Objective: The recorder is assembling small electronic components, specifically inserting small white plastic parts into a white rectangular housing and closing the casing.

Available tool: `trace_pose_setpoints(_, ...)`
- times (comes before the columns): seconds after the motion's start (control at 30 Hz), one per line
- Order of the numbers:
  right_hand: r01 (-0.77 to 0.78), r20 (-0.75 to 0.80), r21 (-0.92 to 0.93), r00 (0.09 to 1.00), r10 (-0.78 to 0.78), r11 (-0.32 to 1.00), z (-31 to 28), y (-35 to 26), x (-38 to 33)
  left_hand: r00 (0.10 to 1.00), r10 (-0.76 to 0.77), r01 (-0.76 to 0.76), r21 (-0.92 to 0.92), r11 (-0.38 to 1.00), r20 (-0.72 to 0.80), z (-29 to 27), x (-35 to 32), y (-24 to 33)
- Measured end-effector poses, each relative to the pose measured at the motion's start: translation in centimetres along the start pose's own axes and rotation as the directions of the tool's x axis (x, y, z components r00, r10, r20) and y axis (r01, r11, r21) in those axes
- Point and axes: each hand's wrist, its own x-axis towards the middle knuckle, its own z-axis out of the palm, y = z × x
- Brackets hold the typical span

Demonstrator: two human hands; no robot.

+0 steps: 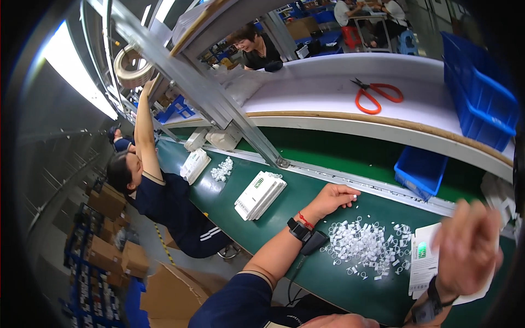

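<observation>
My left hand (332,200) is over the green table, its fingers drawn together in a pinch. At its fingertips shows a small white piece (355,196). Just below it lies a heap of small white plastic pieces with thin loops (363,246). My right hand (469,249) is raised at the right and smeared by motion, so its grip is unclear. Under it, partly hidden, lie flat white printed cartons (421,268) with a green patch. Farther left rests a neat stack of similar cartons (260,195).
Red-handled nippers (377,97) lie on the shelf ahead. One blue bin (481,93) stands at the shelf's right, another blue bin (420,169) below it. A metal post (240,126) rises between me and a co-worker (150,191), who reaches up toward a tape roll (133,68).
</observation>
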Motion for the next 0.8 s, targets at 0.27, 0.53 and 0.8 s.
trace_pose_setpoints(0.27, -0.489, -0.432, -0.583, 0.863, 0.262, 0.649, -4.5, 6.8, 1.2, 1.000, -0.027, 0.027, -0.069, 0.997, -0.001, -0.9, -0.4, 0.0)
trace_pose_setpoints(0.53, -0.571, -0.520, -0.547, 0.805, 0.285, 0.613, -3.4, 6.1, 1.7, 1.000, -0.020, 0.020, -0.105, 0.994, 0.001, -0.8, -0.1, -0.2)
trace_pose_setpoints(0.8, -0.282, -0.451, -0.699, 0.887, -0.099, 0.657, -1.0, 5.5, 1.9, 0.999, -0.031, 0.030, -0.086, 0.996, -0.009, -0.9, -0.2, -0.2)
